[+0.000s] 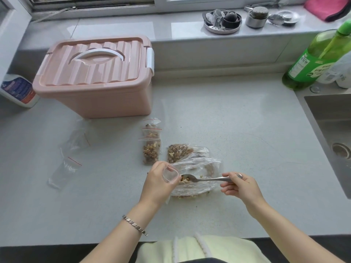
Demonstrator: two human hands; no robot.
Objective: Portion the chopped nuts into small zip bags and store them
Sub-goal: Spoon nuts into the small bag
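Note:
My left hand (158, 182) holds a small clear zip bag (170, 174) with a red seal strip, its mouth spread wide. My right hand (240, 187) pinches the handle of a metal spoon (201, 179). The spoon's bowl carries chopped nuts right at the bag's mouth. Underneath lies a large clear plastic bag (197, 173) with loose chopped nuts. Beyond it, three filled small bags (151, 143) lie in a row, and another filled one (178, 152) lies beside them. Empty small zip bags (64, 168) lie to the left.
A shut pink storage box (95, 78) with a white handle stands at the back left, a white bottle (18, 90) beside it. A green bottle (313, 59) stands at the back right near the steel sink (330, 133). Metal dishes (222, 20) sit on the windowsill.

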